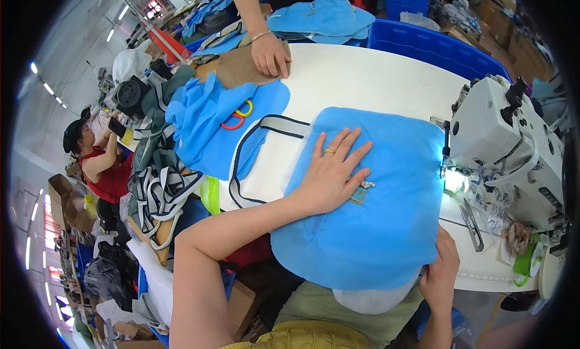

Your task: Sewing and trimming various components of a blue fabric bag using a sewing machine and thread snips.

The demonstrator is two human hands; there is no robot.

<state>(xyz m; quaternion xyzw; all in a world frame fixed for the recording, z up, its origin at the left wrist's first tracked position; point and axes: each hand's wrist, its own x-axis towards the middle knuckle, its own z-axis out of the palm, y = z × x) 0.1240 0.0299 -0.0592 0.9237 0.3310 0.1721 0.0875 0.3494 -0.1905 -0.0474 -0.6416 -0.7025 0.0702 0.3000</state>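
- While the left hand [329,177] lies flat, palm down and with fingers spread, it touches the blue fabric piece [386,240], which is directly under it.
- The right hand [440,273] is at the lower right edge of this same piece, with its fingers bent; if it really pinches the cloth, I cannot tell.
- Just beside the left thumb, on the blue fabric piece, there is a small patch [359,195] with a shiny metal part [367,184].
- To the left of the left hand, a striped strap [233,168] makes a loop out from the piece.
- Above the right hand is the white sewing machine [498,137], its lamp lit; the right edge of the cloth is close to its needle area.
- Between the machine and the right hand, metal snips [471,225] lie on the white table [368,71].
- Farther to the left of the left hand is a crumpled blue cloth [208,128], with one yellow and one red ring-shaped handle [232,121] upon it.
- Beyond that cloth, the hand of another person [270,56] rests on brown fabric [238,68].
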